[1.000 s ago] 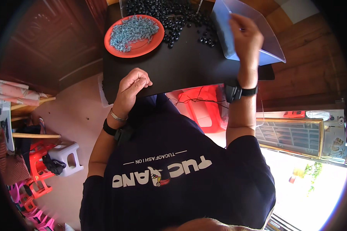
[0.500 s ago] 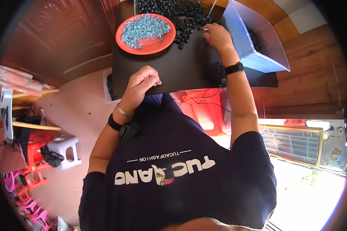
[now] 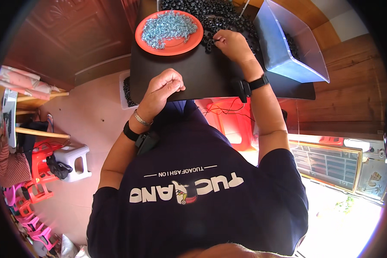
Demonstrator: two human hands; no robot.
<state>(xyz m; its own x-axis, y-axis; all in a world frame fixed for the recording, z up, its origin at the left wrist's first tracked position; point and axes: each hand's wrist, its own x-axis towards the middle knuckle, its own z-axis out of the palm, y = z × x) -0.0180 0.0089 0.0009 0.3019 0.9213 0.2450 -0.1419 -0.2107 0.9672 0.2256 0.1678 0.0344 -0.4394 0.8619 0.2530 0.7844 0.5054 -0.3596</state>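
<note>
My right hand (image 3: 231, 44) rests on the near edge of a pile of small black ring-shaped parts (image 3: 202, 15) and pinches one of them between its fingertips. Left of the pile, an orange plate (image 3: 176, 44) holds a heap of small silvery metal pieces (image 3: 167, 26). My left hand (image 3: 164, 87) lies curled in a loose fist near the front edge of the black tabletop (image 3: 202, 77); nothing shows inside it. Both wrists wear black bands.
A clear plastic bin (image 3: 288, 47) with some black parts inside stands tilted at the table's right. A red stool (image 3: 230, 124) sits under the table. Red and white stools (image 3: 51, 163) crowd the floor at left. A wooden door (image 3: 73, 38) is at the back left.
My right hand left the clear bin and moved left onto the pile of black parts. My left hand stayed curled near the table's front edge.
</note>
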